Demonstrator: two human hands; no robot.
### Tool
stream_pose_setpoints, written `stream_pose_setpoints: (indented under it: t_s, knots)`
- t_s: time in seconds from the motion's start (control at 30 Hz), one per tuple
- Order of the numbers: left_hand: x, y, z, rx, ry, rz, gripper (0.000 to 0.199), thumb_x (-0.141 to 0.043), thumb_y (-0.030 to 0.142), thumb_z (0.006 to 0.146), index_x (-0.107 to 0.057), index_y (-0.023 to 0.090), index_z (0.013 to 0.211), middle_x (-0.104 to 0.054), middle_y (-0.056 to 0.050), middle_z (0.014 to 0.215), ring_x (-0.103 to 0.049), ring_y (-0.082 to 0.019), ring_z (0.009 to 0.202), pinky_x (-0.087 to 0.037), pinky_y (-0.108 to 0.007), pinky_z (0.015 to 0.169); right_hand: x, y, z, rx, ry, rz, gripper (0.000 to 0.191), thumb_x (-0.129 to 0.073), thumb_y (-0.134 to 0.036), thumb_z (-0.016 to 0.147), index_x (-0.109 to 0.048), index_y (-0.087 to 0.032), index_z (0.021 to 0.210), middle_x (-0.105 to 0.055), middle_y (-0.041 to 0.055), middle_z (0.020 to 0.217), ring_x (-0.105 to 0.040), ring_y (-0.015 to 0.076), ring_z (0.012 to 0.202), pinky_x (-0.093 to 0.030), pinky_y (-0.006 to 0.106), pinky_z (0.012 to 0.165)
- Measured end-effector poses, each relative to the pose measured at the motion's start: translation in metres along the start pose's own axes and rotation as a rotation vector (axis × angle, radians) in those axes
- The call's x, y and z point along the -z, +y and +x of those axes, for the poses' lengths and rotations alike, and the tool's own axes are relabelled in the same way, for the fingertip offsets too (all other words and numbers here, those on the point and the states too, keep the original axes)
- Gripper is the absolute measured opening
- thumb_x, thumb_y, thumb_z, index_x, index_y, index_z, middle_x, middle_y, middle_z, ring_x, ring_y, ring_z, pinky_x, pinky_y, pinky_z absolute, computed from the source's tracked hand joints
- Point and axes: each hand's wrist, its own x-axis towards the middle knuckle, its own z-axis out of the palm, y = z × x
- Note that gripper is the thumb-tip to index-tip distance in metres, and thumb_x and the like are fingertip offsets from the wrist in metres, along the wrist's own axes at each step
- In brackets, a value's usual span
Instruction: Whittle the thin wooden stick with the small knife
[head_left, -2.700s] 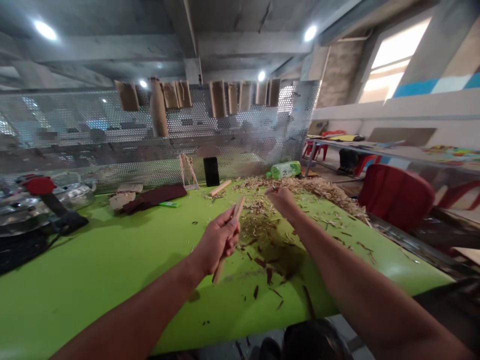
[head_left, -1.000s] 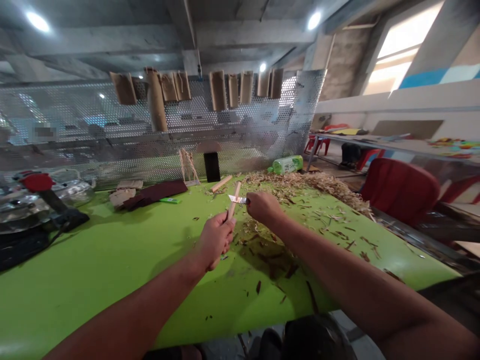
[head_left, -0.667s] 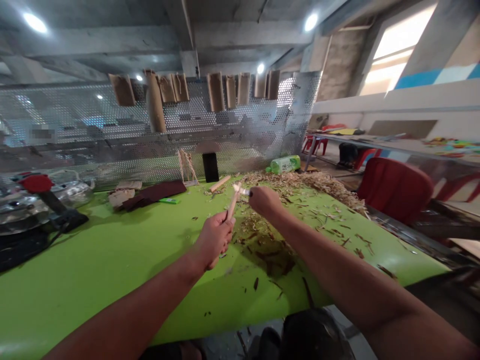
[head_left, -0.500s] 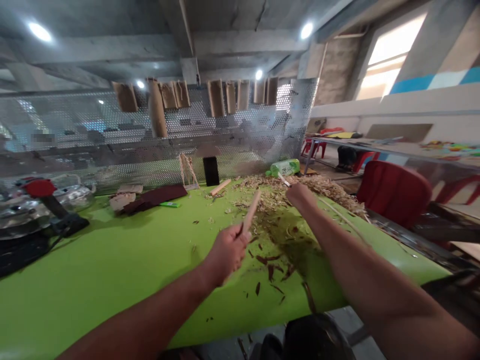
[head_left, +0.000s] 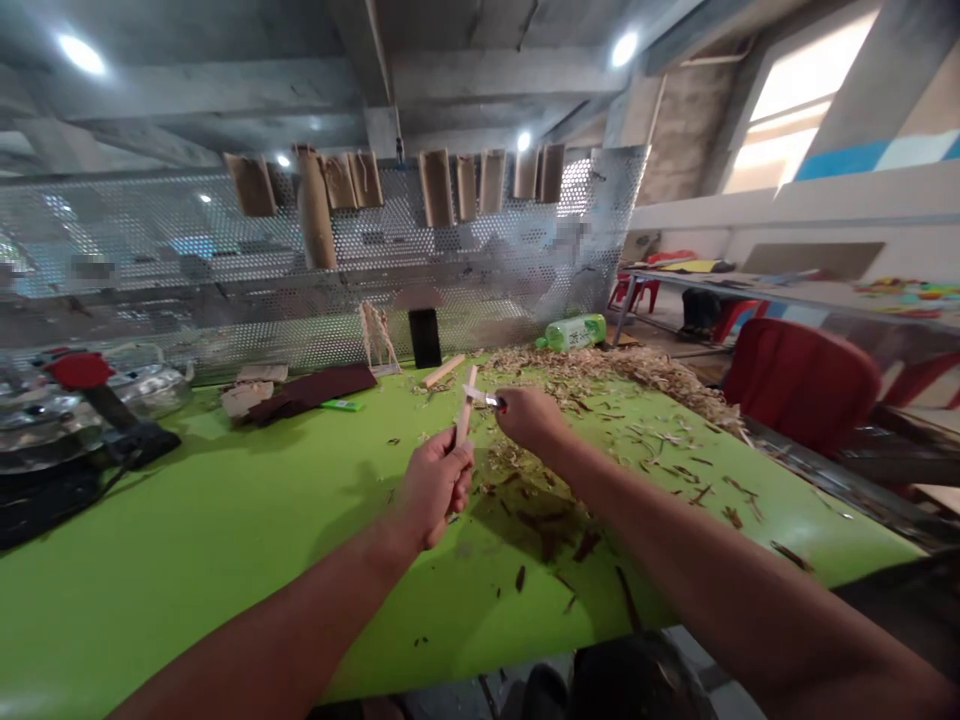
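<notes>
We are whittling, our left hand [head_left: 433, 490] closed tightly around an upright wooden stick [head_left: 466, 408] above the green table [head_left: 187, 570], our right hand [head_left: 531, 420] pinching a small knife blade [head_left: 481, 400] against the stick, and the next stroke calls for shaving along it.

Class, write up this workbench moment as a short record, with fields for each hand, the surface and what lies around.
Left hand: grips a thin wooden stick, held upright
Right hand: holds a small metal blade, its tip at the stick
Surface: green table
Around: wood shavings scattered on the table; plastic bottle lying beyond them
</notes>
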Motion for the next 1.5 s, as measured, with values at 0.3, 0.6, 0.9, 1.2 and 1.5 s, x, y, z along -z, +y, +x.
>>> stream_pose_setpoints:
  t_s: [0.3, 0.6, 0.9, 1.2, 1.5]
  knots:
    - [-0.002, 0.0, -0.001, -0.036, 0.042, 0.119, 0.029, -0.063, 0.039, 0.083, -0.061, 0.02, 0.105, -0.043, 0.008, 0.058, -0.033, -0.005, 0.038, -0.025, -0.015, 0.033, 0.005, -0.018, -0.011, 0.055, -0.069, -0.089, 0.032, -0.043, -0.03, 0.091, -0.073, -0.022, 0.099, -0.074, 0.0122, 0.094, -0.068, 0.0224, 0.085, -0.043, 0.028, 0.074]
    - [-0.015, 0.011, -0.026, 0.006, -0.026, 0.202, 0.039, -0.06, 0.035, 0.086, -0.061, 0.015, 0.12, -0.042, 0.008, 0.057, -0.031, -0.005, 0.04, -0.027, -0.015, 0.035, 0.009, 0.021, 0.016, -0.135, -0.014, 0.018, 0.033, -0.045, -0.029, 0.089, -0.074, -0.019, 0.101, -0.073, 0.0138, 0.096, -0.067, 0.0227, 0.087, -0.043, 0.026, 0.072]
    - [-0.011, 0.007, -0.013, -0.124, 0.009, 0.151, 0.048, -0.064, 0.038, 0.083, -0.06, 0.015, 0.125, -0.043, 0.008, 0.057, -0.036, -0.005, 0.041, -0.035, -0.016, 0.037, -0.003, 0.086, 0.042, -0.385, 0.103, 0.294, 0.033, -0.049, -0.028, 0.08, -0.074, -0.013, 0.096, -0.071, 0.0123, 0.082, -0.062, 0.0208, 0.074, -0.04, 0.026, 0.063]
    - [-0.004, -0.001, -0.004, -0.196, 0.097, 0.114, 0.059, -0.071, 0.036, 0.078, -0.058, 0.014, 0.131, -0.053, 0.005, 0.066, -0.051, -0.008, 0.05, -0.048, -0.02, 0.045, -0.013, 0.025, 0.015, 0.017, 0.089, 0.933, 0.035, -0.053, -0.034, 0.068, -0.073, -0.014, 0.089, -0.045, -0.005, 0.053, -0.037, 0.0104, 0.05, -0.03, 0.022, 0.051]
    - [-0.005, 0.003, -0.007, -0.171, 0.176, 0.185, 0.05, -0.071, 0.033, 0.077, -0.06, 0.015, 0.122, -0.059, 0.002, 0.071, -0.051, -0.008, 0.049, -0.045, -0.019, 0.042, -0.011, 0.01, 0.004, 0.153, 0.075, 0.984, 0.028, -0.058, -0.035, 0.071, -0.073, -0.015, 0.084, -0.045, -0.0054, 0.053, -0.036, 0.0088, 0.052, -0.029, 0.023, 0.051]
